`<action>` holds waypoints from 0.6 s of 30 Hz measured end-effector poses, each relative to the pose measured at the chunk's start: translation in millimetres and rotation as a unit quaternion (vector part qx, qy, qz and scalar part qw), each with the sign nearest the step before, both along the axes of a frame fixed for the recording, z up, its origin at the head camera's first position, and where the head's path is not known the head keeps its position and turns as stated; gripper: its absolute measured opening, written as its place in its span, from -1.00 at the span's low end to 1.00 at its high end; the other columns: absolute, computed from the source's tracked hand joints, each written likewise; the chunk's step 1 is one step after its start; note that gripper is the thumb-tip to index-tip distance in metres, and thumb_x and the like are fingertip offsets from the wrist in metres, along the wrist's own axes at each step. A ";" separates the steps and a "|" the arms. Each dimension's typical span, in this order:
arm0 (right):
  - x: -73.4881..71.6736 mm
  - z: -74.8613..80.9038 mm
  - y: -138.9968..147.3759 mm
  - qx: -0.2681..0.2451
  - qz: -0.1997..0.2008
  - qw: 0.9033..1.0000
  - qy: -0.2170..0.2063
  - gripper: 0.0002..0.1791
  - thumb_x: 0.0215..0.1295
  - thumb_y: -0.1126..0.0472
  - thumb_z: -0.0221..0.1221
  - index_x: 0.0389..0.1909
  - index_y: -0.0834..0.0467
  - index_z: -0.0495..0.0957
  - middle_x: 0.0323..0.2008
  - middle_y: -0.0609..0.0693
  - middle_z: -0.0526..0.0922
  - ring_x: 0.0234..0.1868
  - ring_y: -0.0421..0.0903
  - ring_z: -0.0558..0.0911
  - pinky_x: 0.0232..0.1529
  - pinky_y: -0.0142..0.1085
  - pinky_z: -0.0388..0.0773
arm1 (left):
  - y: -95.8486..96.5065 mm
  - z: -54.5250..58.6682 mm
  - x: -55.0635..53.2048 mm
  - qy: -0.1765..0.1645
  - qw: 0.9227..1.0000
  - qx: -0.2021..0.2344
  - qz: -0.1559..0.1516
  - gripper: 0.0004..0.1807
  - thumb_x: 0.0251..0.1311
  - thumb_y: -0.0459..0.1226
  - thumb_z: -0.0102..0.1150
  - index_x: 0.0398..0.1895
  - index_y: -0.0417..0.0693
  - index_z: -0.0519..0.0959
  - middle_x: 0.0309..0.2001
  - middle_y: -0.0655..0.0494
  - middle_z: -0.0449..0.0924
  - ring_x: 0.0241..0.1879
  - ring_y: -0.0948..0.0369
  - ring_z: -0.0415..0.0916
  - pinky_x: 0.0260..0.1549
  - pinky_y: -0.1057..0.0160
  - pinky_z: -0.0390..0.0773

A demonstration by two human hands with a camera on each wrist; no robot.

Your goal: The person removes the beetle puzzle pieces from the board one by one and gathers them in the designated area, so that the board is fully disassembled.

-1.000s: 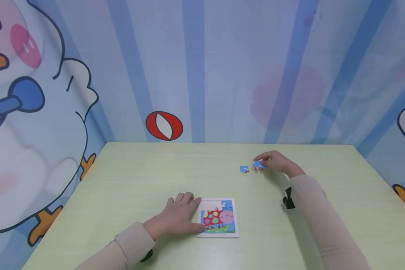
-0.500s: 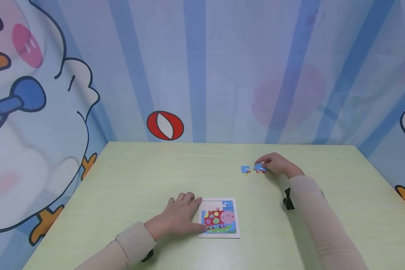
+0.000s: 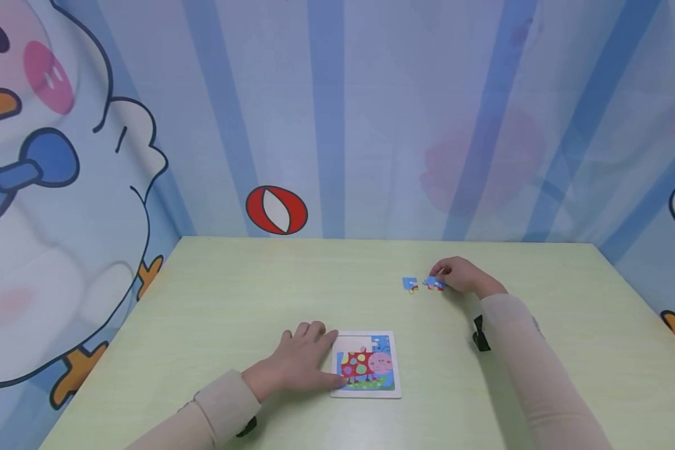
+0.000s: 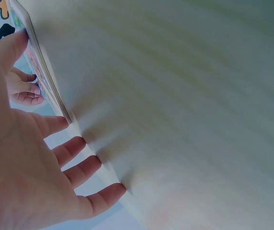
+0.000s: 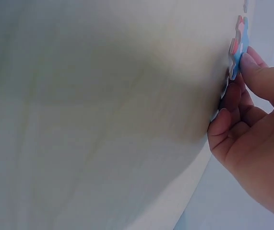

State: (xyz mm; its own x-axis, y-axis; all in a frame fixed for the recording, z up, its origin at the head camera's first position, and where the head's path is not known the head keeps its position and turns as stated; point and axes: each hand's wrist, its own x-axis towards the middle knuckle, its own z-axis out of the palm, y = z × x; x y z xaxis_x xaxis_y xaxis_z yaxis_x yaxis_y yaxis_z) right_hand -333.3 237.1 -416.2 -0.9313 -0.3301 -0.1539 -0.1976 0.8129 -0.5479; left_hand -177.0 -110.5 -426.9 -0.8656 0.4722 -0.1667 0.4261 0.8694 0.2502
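A square jigsaw puzzle board (image 3: 395, 375) with a pale frame lies on the table, showing a pink pig figure in a red dotted costume; its upper left part is bare. My left hand (image 3: 295, 365) spreads along the board's left side, thumb on the lower left and index fingertip at the upper left corner. In the left wrist view its fingertips (image 4: 113, 191) touch the tabletop. Farther right, my right hand (image 3: 464, 275) pinches a blue and red jigsaw piece (image 3: 434, 284), the thumb on its face in the right wrist view. Just left lies another blue jigsaw piece (image 3: 409, 284).
A pale wooden table (image 3: 247, 281) carries everything. Behind it hangs a blue striped cloth (image 3: 371, 125) with a cartoon bird (image 3: 50, 262) at the left. Dark straps (image 3: 480, 334) show near both wrists.
My right hand has lowered a little with its jigsaw piece, which now lies flatter and closer to the table. The left hand and the board stay in place.
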 end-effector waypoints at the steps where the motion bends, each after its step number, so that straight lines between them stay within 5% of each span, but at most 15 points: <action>1: 0.1 -0.2 0.1 0.000 0.001 1.000 0.000 -0.77 0.36 0.36 0.01 -0.07 0.32 0.56 -0.02 0.30 0.55 -0.15 0.08 0.44 -0.08 -0.09 0.39 | 0.2 0.2 0.1 0.000 1.000 -0.001 0.000 -0.03 0.04 0.33 0.14 0.41 -0.06 0.27 0.27 -0.04 0.25 0.20 0.02 0.19 0.06 -0.14 0.25; 18: -0.4 -1.2 0.2 0.005 -0.005 1.000 0.005 -0.75 0.39 0.33 0.02 -0.01 0.30 0.57 0.06 0.35 0.51 0.01 0.19 0.47 0.07 0.05 0.39 | 0.4 3.5 1.7 0.000 1.000 -0.003 -0.004 -0.03 0.05 0.31 0.15 0.41 -0.08 0.27 0.26 -0.05 0.26 0.20 0.01 0.19 0.06 -0.14 0.26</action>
